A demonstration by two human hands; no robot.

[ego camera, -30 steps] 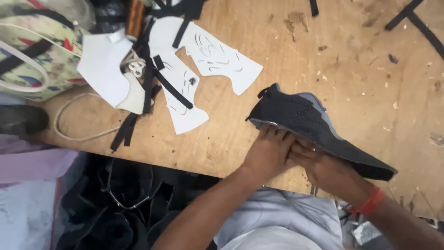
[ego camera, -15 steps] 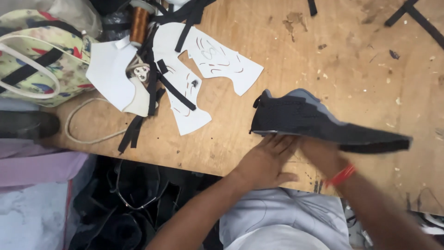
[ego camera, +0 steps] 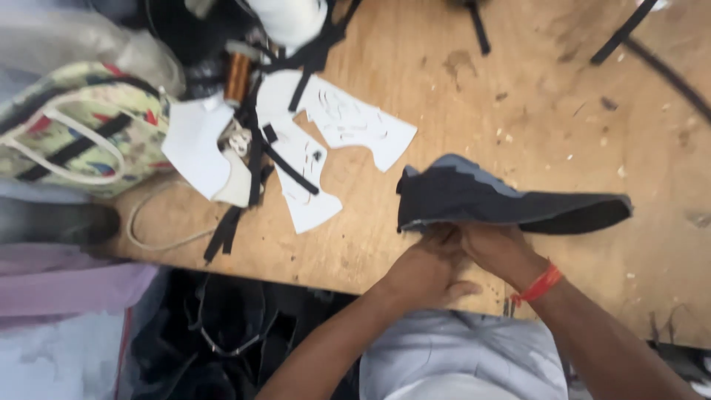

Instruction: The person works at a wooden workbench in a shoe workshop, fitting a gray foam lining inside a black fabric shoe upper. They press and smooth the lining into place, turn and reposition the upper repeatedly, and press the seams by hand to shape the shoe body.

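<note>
The dark shoe upper (ego camera: 489,201), lying on the wooden worktop (ego camera: 518,89) at about 4 o'clock, looks light, soft and floppy, so both hands (ego camera: 426,270) (ego camera: 500,248), fingers closed, pinch its lower edge at 6 o'clock.

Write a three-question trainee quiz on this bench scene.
1. True or false: both hands are on the dark shoe upper.
2. Which wrist wears the red band? A) left B) right C) neither
3. Fill in: the white paper patterns lie on the wooden ____.

Key:
1. True: the left hand and right hand meet at its lower edge.
2. B.
3. Table, left of the upper, with black straps across them and a patterned bag further left.
</note>
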